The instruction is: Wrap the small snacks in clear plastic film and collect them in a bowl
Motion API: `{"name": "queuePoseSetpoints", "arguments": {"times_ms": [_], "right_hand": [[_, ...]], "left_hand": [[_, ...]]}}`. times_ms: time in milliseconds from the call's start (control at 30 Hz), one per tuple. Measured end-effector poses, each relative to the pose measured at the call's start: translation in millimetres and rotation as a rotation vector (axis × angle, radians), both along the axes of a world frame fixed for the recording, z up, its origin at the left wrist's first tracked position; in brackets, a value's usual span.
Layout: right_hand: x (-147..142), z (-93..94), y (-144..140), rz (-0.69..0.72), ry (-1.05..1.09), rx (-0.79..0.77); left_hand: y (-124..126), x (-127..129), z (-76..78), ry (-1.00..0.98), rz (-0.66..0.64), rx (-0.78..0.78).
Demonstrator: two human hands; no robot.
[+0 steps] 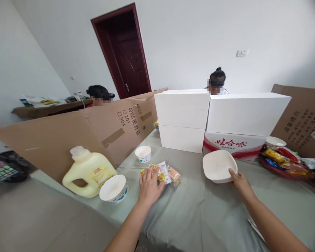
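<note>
The left hand (pixel 149 185) lies flat on a small heap of snack packets (pixel 164 174) on the grey cloth (pixel 199 210), fingers spread and only slightly curled. Its fingertips rest on the yellow packet at the heap's left side; it presses on the packets but has not closed round any. A white packet and an orange one lie just beside the fingers, clear of the hand.

The right hand (pixel 238 182) has the white bowl (pixel 219 166) by its near right rim, thumb on top of the edge. The other fingers are hidden beneath the bowl, so they probably curl under it, though the view does not show this. The bowl sits on the cloth, or just above it, in front of the white boxes (pixel 183 119).

To the left of the packets stand two paper cups (pixel 114 189), one near and one farther back, and a yellow jug (pixel 89 171) beside a cardboard screen (pixel 68 140). A red tray of snacks (pixel 280 162) lies at the far right.
</note>
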State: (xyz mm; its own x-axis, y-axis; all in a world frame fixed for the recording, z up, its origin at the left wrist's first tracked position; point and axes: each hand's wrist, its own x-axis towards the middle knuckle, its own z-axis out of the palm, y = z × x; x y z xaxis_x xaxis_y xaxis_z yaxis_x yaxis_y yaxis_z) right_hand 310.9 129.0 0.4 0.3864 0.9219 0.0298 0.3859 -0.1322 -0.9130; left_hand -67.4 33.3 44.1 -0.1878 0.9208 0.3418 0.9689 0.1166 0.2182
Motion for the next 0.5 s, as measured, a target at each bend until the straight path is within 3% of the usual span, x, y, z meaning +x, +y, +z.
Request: {"name": "queuePoseSetpoints", "arguments": {"times_ms": [100,233,333,400,500], "right_hand": [[21.5,-22.2,-11.2,0.073,0.024,-0.148],[49.8,-33.8,-41.2,0.108,-0.016,-0.176],[74.9,-40.6,-86.0,0.165,-0.099,-0.124],[88.0,-49.3,-122.2,0.236,-0.266,-0.032],[98.2,-66.2,-169.7,0.324,-0.56,0.13]], "left_hand": [[10.6,2.7,2.3,0.024,-0.013,-0.082],[21.4,-11.4,4.1,-0.001,-0.046,-0.088],[24.7,-25.1,7.1,-0.145,-0.037,0.034],[24.6,-25.8,8.7,-0.261,-0.028,0.171],[20.2,-1.2,4.4,-0.55,-0.013,0.28]]}}
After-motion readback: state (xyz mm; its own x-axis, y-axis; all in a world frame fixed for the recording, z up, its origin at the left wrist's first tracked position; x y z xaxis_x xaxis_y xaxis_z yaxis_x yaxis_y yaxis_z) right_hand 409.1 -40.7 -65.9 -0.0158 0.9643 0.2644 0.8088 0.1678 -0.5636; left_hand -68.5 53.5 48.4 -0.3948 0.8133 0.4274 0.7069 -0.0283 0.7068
